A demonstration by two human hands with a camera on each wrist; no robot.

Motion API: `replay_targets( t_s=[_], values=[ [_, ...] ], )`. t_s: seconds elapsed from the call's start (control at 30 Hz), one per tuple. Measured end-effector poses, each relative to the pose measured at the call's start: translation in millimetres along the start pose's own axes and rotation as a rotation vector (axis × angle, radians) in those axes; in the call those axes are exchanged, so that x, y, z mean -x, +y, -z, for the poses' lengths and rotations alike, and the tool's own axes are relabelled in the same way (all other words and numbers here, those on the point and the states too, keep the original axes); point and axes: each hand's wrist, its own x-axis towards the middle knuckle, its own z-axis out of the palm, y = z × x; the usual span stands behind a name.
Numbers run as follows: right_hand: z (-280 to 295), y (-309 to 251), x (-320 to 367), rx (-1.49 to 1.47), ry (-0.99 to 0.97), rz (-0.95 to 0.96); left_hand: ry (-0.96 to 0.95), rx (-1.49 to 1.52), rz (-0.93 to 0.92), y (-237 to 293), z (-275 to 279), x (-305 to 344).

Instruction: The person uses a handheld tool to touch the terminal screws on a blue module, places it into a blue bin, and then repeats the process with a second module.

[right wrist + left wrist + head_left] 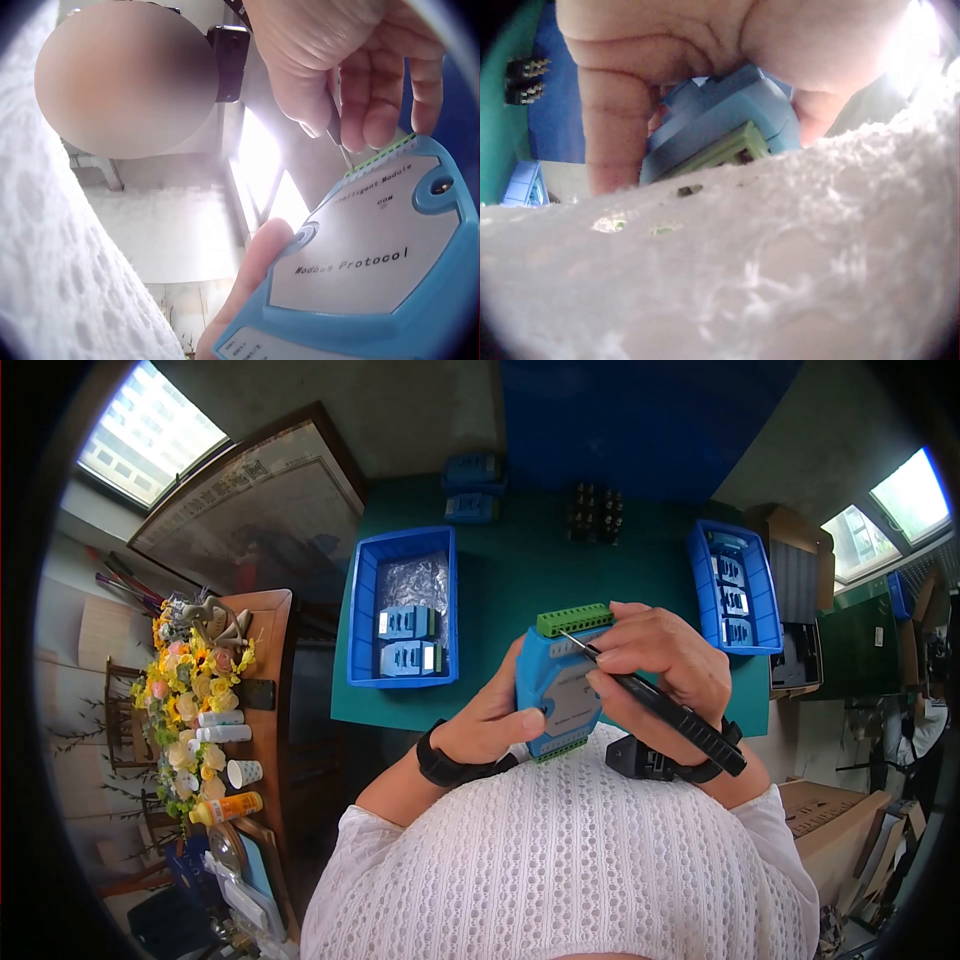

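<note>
My left hand grips a blue module by its side, its thumb lying on the near edge. A green screw terminal block runs along the module's far end, and another green strip lines the near end. In the right wrist view the white label reads "Modbus Protocol". My right hand pinches a black-handled screwdriver, its thin metal shaft reaching the far terminal block. Right fingertips rest close by that block. In the left wrist view, the white top hides the module's lower part.
On the green table, a blue bin at left holds modules and clear plastic wrap. Another blue bin with several modules stands at right. More blue modules and dark metal-tipped parts sit at the back.
</note>
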Motion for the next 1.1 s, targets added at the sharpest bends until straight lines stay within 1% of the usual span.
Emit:
replay_targets(
  t_s=[0.33, 0.5, 0.6, 0.93, 1.0, 1.1],
  values=[
    [-3.0, 3.9, 0.9, 0.008, 0.02, 0.005, -0.005, -0.005, 0.005, -1.0, 1.9, 0.3],
    [0.1, 4.5, -0.1, 0.046, -0.039, 0.031, 0.004, -0.018, 0.017, -1.7, 2.6, 0.9],
    [1.2, 3.4, 1.0, 0.052, -0.068, 0.016, 0.091, 0.025, 0.074, -0.7, -0.8, -0.1],
    [0.1, 3.1, 2.0, 0.051, -0.086, 0.024, 0.083, 0.071, 0.093, -2.9, 0.3, 1.3],
    [-0.6, 3.6, 2.5, 0.033, -0.057, 0.023, 0.082, 0.067, 0.088, -3.4, 0.9, 1.7],
    [-1.5, 3.1, 2.8, 0.016, -0.031, 0.023, 0.026, 0.016, 0.042, -4.0, 2.8, 1.8]
  ],
)
